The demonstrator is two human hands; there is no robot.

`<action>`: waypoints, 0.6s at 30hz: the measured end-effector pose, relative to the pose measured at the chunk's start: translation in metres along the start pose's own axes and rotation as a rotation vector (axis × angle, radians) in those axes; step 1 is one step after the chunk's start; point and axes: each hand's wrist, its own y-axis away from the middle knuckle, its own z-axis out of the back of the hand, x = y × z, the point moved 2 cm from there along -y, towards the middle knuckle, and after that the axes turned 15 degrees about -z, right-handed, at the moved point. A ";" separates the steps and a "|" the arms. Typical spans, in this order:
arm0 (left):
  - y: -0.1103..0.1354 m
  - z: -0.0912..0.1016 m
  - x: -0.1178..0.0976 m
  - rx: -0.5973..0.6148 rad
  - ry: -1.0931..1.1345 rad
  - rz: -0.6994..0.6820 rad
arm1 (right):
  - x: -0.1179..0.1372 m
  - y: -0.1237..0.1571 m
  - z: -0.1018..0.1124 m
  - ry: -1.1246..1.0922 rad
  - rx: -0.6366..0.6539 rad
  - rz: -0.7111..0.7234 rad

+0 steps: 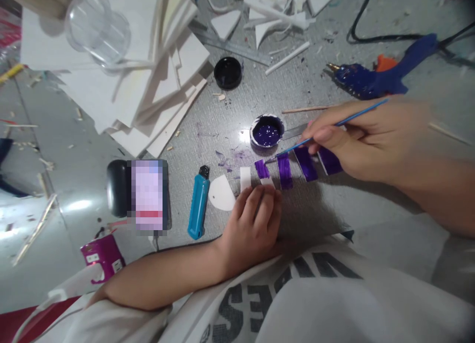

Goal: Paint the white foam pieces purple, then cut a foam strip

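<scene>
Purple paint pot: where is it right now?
In the head view, the purple paint pot stands just above and right of centre, above the purple-painted strips and left of the right hand holding the blue brush.

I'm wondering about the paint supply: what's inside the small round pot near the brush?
Inside the pot is glossy, dark purple paint, lying below the rim. The paint covers the pot's bottom, so how deep it goes cannot be seen.
</scene>
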 end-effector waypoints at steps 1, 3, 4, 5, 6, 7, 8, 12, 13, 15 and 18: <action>0.000 0.000 0.000 0.003 -0.001 0.000 | 0.000 0.001 0.001 -0.011 -0.024 -0.016; 0.001 -0.001 -0.001 0.009 -0.007 -0.002 | -0.001 0.001 0.002 -0.043 -0.046 -0.009; 0.001 -0.001 -0.001 0.011 -0.010 -0.002 | -0.002 0.001 0.002 -0.058 -0.038 0.008; 0.002 -0.002 -0.001 0.013 -0.011 -0.003 | -0.003 0.001 0.002 -0.074 -0.030 0.028; 0.002 -0.002 -0.001 0.016 -0.010 -0.003 | -0.004 0.001 0.002 -0.080 -0.006 0.047; 0.003 -0.003 0.000 0.022 -0.005 -0.002 | -0.004 0.001 0.002 -0.077 0.018 0.063; 0.003 -0.003 0.000 0.028 0.002 -0.001 | -0.004 0.000 0.002 -0.067 0.044 0.077; 0.002 -0.002 0.001 0.024 0.004 -0.011 | -0.002 0.001 0.001 0.000 0.035 0.056; 0.002 -0.001 0.001 0.017 0.000 -0.013 | -0.002 0.001 0.001 -0.002 0.000 0.058; 0.001 0.000 0.001 0.009 0.000 -0.013 | -0.003 0.001 0.002 -0.019 -0.041 0.073; 0.002 0.000 0.001 0.020 0.018 -0.010 | -0.005 0.000 0.001 -0.071 -0.020 0.108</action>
